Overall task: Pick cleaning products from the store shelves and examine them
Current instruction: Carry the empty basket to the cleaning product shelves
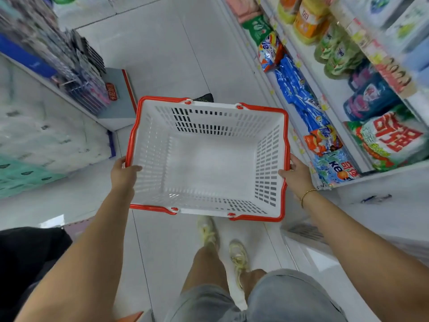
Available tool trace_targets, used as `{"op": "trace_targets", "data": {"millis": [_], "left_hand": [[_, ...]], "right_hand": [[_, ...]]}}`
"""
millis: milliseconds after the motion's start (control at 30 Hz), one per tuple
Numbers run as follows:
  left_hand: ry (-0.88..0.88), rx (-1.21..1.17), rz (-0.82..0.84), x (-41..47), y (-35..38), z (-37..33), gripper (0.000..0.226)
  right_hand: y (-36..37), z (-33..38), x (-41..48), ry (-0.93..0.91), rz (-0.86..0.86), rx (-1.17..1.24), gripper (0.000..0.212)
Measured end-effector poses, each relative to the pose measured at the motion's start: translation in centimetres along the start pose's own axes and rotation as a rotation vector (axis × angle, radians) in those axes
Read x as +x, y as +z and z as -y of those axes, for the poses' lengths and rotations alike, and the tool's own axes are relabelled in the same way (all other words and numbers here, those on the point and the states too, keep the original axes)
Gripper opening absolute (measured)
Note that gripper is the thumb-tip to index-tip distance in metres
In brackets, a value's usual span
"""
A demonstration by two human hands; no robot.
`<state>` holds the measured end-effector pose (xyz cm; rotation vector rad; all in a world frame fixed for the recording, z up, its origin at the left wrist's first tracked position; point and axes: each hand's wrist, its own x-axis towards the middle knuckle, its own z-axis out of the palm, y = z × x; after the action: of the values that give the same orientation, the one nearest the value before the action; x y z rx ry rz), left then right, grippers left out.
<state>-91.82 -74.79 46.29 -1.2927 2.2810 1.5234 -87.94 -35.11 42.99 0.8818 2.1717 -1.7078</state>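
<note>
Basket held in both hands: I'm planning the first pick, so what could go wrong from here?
The left hand and right hand both grip the basket rim, so freeing one to pick may tip it. The blue detergent bags lie at the low shelf edge near its right side; a swing could knock them.

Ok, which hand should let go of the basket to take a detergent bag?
Probably right. The right hand grips the basket rim beside the detergent bags; the left hand is on the far side.

Bare arms [92, 252], a gold bead bracelet [307, 195] on the right wrist — pale denim shorts [278, 296], yellowish-white trainers [239, 256]
</note>
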Motion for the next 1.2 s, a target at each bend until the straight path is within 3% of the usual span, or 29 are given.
{"op": "trace_targets", "data": {"millis": [300,467,733,1200], "left_hand": [[0.043,-0.055,0.093,12.3,5.0,-11.8,0.042],[0.100,0.013,0.150,17.6,9.4,-19.2,0.050],[0.190,0.100,0.184,21.9,15.7,-28.2,0.040],[0.262,0.290,0.208,28.0,29.8,-39.6,0.041]], "right_hand": [[3.8,7.9,9.8,0.006,-0.101,0.046,0.056],[4.7,11.5,14.2,0.044,-0.178,0.089,0.055],[4.2,15.4,19.4,0.099,-0.299,0.182,0.057],[2.1,19.7,32.7,0.278,-0.336,0.176,0.050]]}}
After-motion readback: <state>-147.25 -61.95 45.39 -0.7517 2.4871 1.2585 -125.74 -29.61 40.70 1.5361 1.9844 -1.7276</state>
